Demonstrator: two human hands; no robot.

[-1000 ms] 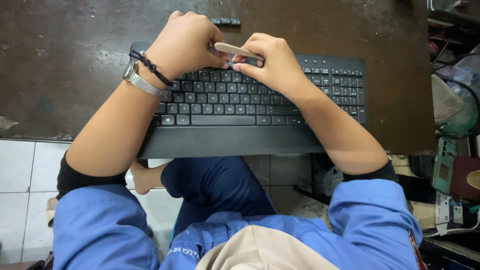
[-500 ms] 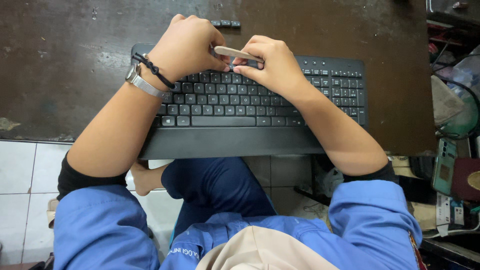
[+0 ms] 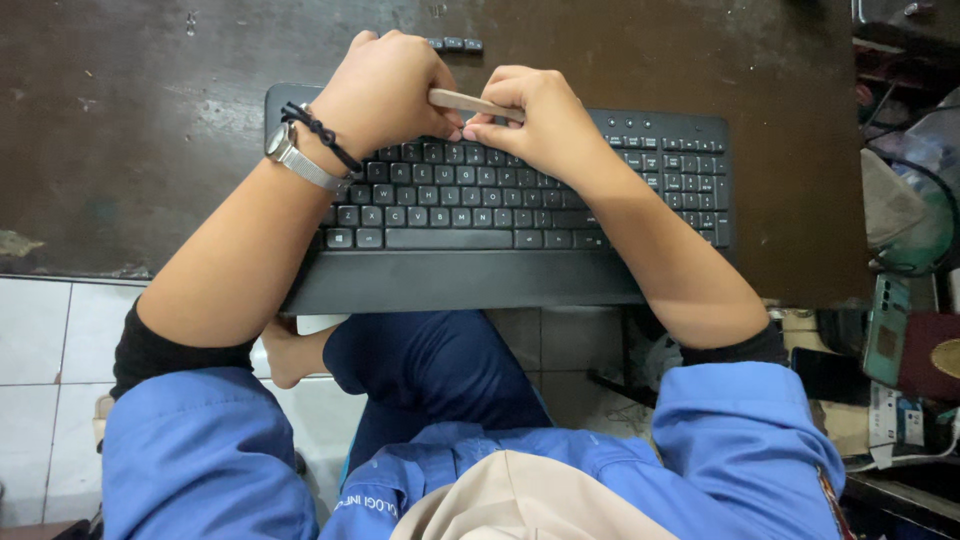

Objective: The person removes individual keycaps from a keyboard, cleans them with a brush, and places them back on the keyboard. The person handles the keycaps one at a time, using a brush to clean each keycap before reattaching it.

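My left hand (image 3: 385, 90) and right hand (image 3: 535, 125) cover the upper middle keys of the black keyboard (image 3: 500, 200), so I cannot see what the flat tan tool (image 3: 470, 101) touches; its ends vanish inside both fists. The cluttered shelf (image 3: 905, 260) at right is cut off by the edge.

Perhaps small white labels (image 3: 905, 420), lower right
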